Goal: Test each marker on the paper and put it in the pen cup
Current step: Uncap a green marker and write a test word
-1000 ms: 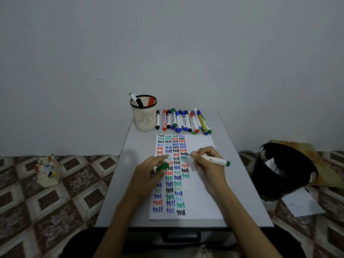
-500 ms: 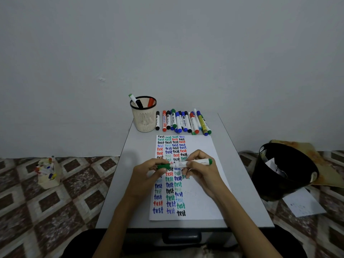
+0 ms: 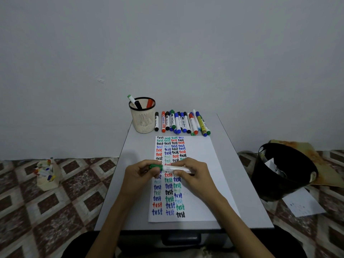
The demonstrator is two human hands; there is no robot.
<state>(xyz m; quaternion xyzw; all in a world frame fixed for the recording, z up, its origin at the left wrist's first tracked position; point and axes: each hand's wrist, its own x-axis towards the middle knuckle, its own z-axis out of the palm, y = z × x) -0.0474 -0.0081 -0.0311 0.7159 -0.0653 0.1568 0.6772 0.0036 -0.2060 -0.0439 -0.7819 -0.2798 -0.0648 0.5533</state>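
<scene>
A white-bodied green marker (image 3: 175, 168) lies level above the paper (image 3: 201, 175), held at both ends. My left hand (image 3: 138, 176) grips its green cap (image 3: 156, 166), which sits on the marker's tip. My right hand (image 3: 195, 175) grips the white barrel. The paper carries rows of the word "test" in several colours. The beige pen cup (image 3: 143, 119) stands at the table's far left with three markers in it. A row of several capped markers (image 3: 183, 122) lies to the right of the cup.
The small grey table (image 3: 240, 183) stands against a bare wall. On the tiled floor, a black bin (image 3: 284, 172) stands to the right with a loose sheet (image 3: 302, 204) beside it. A small beige box of markers (image 3: 47, 174) sits on the floor to the left.
My right hand lifted the marker's tip off the paper and turned it level toward the left. My left hand brought the green cap onto the tip.
</scene>
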